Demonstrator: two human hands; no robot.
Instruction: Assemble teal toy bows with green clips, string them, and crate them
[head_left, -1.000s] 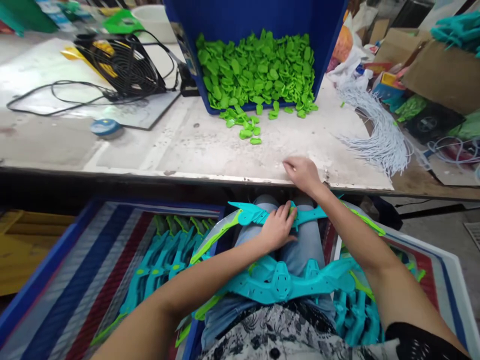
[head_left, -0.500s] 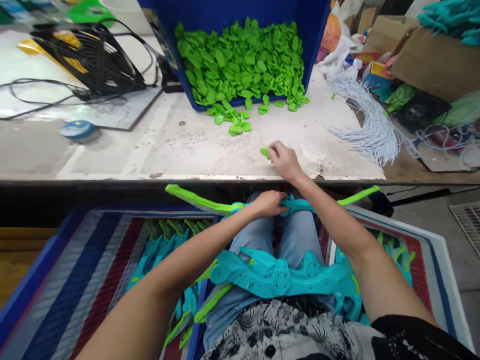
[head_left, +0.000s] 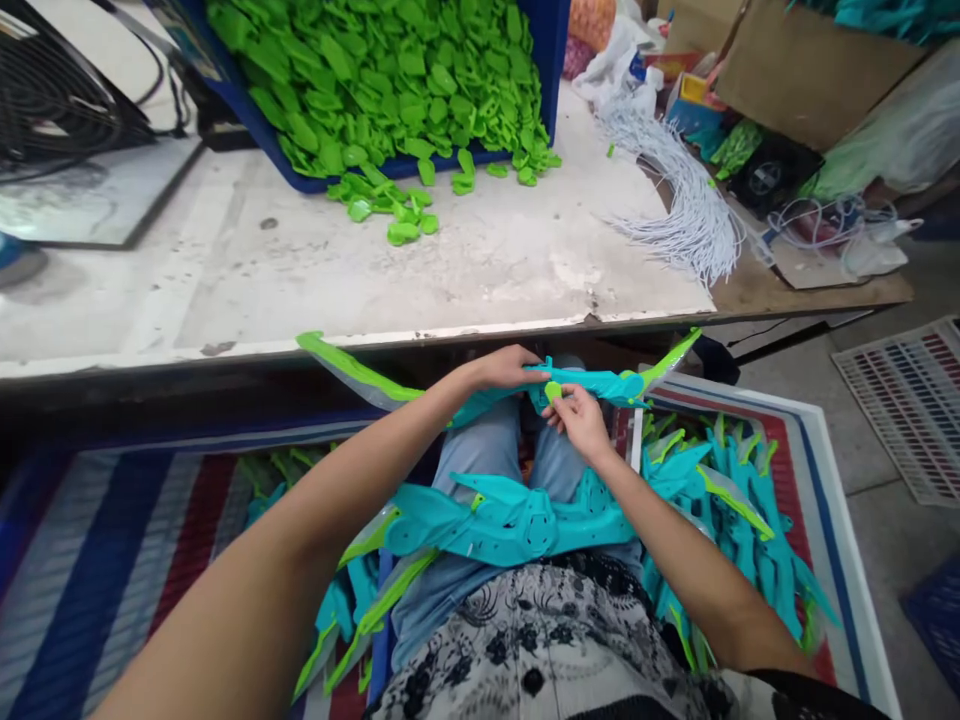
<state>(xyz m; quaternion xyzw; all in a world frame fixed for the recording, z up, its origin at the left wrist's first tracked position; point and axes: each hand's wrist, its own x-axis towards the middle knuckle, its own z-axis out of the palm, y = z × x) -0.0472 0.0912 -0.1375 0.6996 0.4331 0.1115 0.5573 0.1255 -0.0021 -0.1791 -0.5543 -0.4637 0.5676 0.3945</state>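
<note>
My left hand (head_left: pixel 514 368) grips the middle of a teal plastic toy bow (head_left: pixel 592 383), whose curved lime-green tips stick out to both sides above my knees. Pinched between the fingers of my right hand (head_left: pixel 579 420) is a small flat green plastic piece (head_left: pixel 553 391), held against or right beside the bow's centre; contact cannot be made out. Across my lap lies a second teal bow body (head_left: pixel 525 525) with green ends, touched by neither hand. A blue bin (head_left: pixel 300 180) on the table holds a heap of the same green pieces (head_left: pixel 405 80), several spilled at its lip.
The table edge (head_left: pixel 420 338) runs just beyond the bow. Crates with striped liners stand on both sides, the right crate (head_left: pixel 847 520) holding many teal bows (head_left: pixel 757 540). White cords (head_left: pixel 675 190), a cardboard box (head_left: pixel 817 70) and a black fan (head_left: pixel 60 100) occupy the table.
My right hand has come back from over the table to the bow, bringing the green piece. My left hand stays on the bow. The view has shifted right and downward.
</note>
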